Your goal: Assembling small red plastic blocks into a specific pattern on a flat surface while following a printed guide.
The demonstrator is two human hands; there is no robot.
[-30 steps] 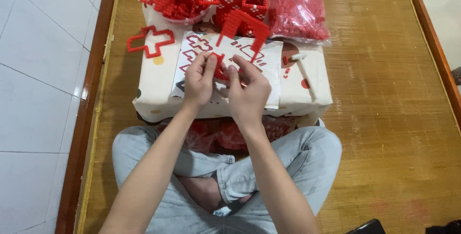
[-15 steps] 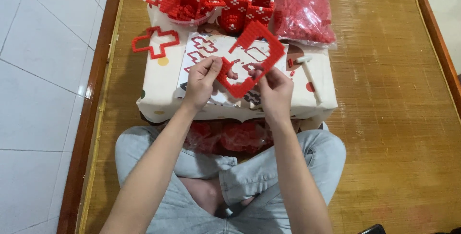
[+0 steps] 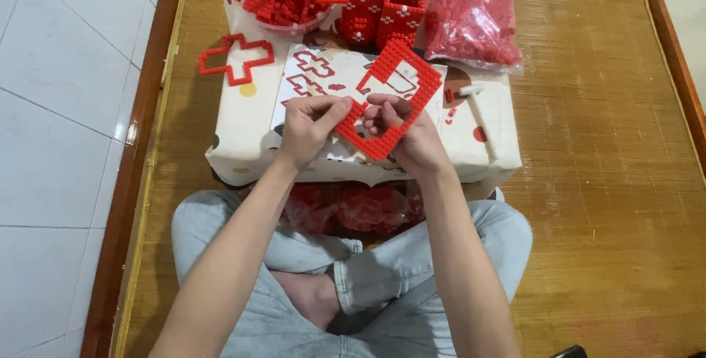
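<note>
- Two hands hold one red frame [image 3: 390,97] above the box [image 3: 243,126]: the left hand [image 3: 307,129] pinches its lower left edge, and the right hand [image 3: 412,137] grips the bottom edge, fingers curled through the opening.
- Frame looks light, stiff and brittle, built of small snapped blocks; it probably cracks at joints if twisted.
- Best hold seems close to the corners, along the bars.
- At 10 o'clock from the hands lies a cross outline [image 3: 235,59].
- At 12 o'clock sit finished red stacks [image 3: 382,12]; at 1 o'clock, a bag [image 3: 467,12].
</note>
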